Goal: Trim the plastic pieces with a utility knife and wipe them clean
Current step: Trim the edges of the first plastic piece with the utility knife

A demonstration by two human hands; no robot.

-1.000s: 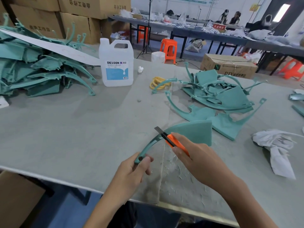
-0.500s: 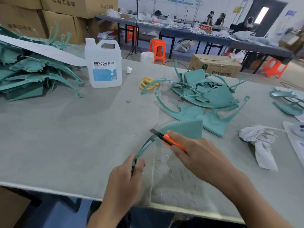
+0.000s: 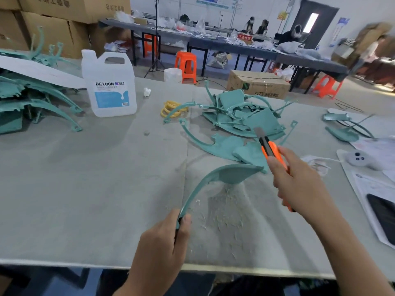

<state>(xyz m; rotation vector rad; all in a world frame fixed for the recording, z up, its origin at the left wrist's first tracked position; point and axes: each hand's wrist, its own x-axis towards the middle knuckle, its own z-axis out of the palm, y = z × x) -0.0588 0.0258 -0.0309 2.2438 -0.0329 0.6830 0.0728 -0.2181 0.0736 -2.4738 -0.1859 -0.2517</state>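
Left hand (image 3: 162, 242): grip pinches the thin end of the curved teal plastic piece (image 3: 224, 174), centre frame, whose wide end looks lifted off the desk (image 3: 85, 178). Right hand (image 3: 299, 182): grip wrapped round the orange utility knife (image 3: 270, 150), blade out, pointing up-frame, clear of the piece. Shavings (image 3: 226, 208) lie underneath. Step is likely edge trimming. To do it well: brace the piece low, lay the blade shallow along the rim, make light strokes away from the left fingers. White rag (image 3: 320, 167) is right of centre for wiping; pile of pieces (image 3: 241, 118) is above centre.
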